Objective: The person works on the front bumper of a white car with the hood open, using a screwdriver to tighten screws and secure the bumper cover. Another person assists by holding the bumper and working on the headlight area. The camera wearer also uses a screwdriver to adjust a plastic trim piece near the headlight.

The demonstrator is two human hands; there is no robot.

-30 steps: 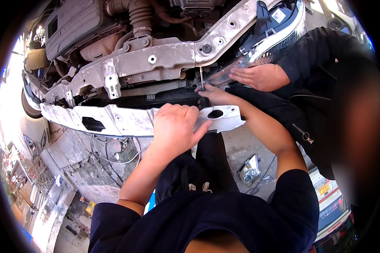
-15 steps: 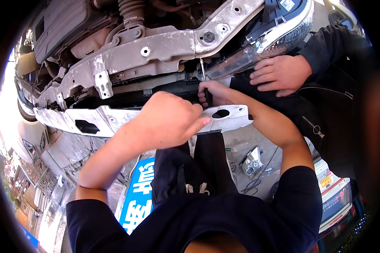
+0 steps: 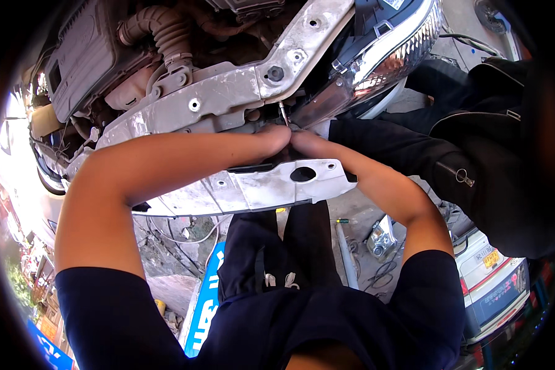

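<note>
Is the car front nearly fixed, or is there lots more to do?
Lots seems left. Done: the front cover is off, so the silver crossbeam and engine hoses show bare. In hand: the left hand and right hand meet at a thin tool shaft beside the headlight. Left: the beam's holes look empty.

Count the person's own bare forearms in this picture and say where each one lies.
2. The left forearm crosses from the left over the silver metal panel; the right forearm comes from the lower right. Both hands meet at the thin metal tool.
</note>
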